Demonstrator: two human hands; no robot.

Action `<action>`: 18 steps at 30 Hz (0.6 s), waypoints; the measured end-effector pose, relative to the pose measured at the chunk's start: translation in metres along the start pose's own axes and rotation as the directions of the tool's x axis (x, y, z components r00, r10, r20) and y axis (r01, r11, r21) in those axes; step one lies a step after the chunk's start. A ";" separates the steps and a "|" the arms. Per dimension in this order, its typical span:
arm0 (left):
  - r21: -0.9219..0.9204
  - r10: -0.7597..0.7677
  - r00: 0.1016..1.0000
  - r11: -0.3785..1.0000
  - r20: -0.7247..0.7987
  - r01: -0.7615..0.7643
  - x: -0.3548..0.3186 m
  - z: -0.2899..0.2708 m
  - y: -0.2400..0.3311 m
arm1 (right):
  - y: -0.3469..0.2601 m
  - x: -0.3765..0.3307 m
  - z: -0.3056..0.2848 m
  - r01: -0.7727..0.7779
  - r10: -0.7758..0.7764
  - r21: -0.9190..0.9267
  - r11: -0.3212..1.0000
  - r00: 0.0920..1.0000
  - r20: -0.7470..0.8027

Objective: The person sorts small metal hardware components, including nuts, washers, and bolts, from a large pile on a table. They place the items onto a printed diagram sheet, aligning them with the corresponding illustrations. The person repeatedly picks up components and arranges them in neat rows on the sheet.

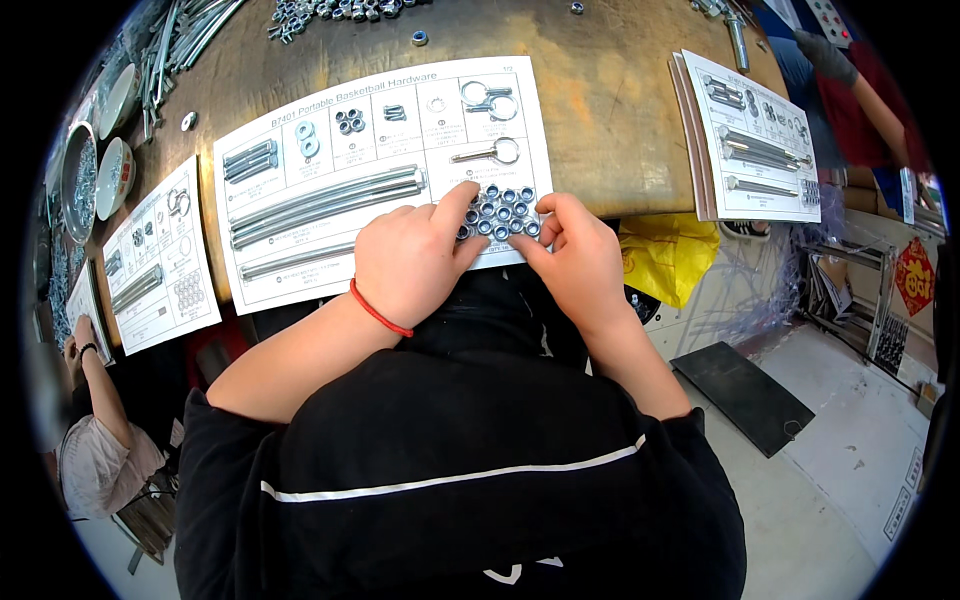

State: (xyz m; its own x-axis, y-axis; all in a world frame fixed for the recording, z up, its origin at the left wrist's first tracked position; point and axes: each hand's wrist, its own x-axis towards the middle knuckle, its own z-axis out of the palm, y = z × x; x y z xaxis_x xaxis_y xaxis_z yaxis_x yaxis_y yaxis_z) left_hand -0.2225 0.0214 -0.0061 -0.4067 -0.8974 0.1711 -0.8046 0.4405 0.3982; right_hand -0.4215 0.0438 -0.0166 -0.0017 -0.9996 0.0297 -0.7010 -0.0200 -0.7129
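Before me a white printed card [390,90] lies on the table's near edge, divided into boxes of hardware. A tight cluster of silver lock nuts [502,213] with blue inserts sits at its lower right corner. My left hand [415,245] frames the cluster's left side, thumb and forefinger touching the nuts, its other fingers curled. Against the right side press the thumb and forefinger of my right hand [575,250]. Long bolts [325,208], short bolts [250,160], washers [307,138] and a ring pin [487,152] show in other boxes; my left hand partly covers the lower long bolt.
Loose nuts [345,8] and a pile of long bolts [180,50] lie at the back. Bowls [115,178] stand at left, near another card [160,255] and a co-worker's arm [105,395]. Stacked cards [765,150] overhang the right edge; a gloved co-worker's hand [828,60] is beyond.
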 end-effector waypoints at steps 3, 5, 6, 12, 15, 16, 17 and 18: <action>-0.052 0.085 0.992 0.995 -0.096 -0.090 0.005 -0.005 -0.001 | -0.002 0.003 -0.005 0.099 -0.100 -0.028 0.995 0.995 -0.029; -0.077 0.148 0.978 0.984 -0.144 -0.160 0.011 -0.005 0.000 | -0.005 0.007 -0.009 0.192 -0.193 -0.037 0.981 0.981 -0.025; -0.078 0.169 0.976 0.980 -0.138 -0.181 0.014 -0.004 0.002 | -0.008 0.012 -0.011 0.233 -0.233 -0.043 0.972 0.973 0.001; -0.087 0.200 0.979 0.975 -0.039 -0.203 0.019 0.007 -0.006 | 0.002 0.033 -0.017 0.295 -0.285 -0.014 0.956 0.933 0.219; -0.148 0.159 0.986 0.975 -0.055 -0.166 0.018 -0.004 -0.004 | -0.001 0.034 -0.024 0.267 -0.265 0.022 0.963 0.934 0.241; -0.159 0.127 0.991 0.978 -0.038 -0.132 0.015 -0.011 -0.005 | -0.003 0.033 -0.027 0.258 -0.260 0.038 0.965 0.934 0.244; -0.172 0.096 0.995 0.980 -0.020 -0.098 0.013 -0.017 -0.006 | -0.004 0.032 -0.029 0.225 -0.231 0.053 0.973 0.936 0.265; -0.167 0.081 0.997 0.983 0.000 -0.079 0.010 -0.022 -0.007 | -0.005 0.031 -0.031 0.190 -0.202 0.068 0.979 0.936 0.287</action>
State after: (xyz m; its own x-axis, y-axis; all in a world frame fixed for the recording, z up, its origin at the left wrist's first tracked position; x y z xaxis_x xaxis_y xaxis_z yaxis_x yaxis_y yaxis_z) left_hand -0.2114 0.0083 0.0128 -0.4700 -0.8590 0.2029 -0.6862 0.5002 0.5281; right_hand -0.4401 0.0132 0.0102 0.3445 -0.9383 -0.0295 -0.6387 -0.2113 -0.7399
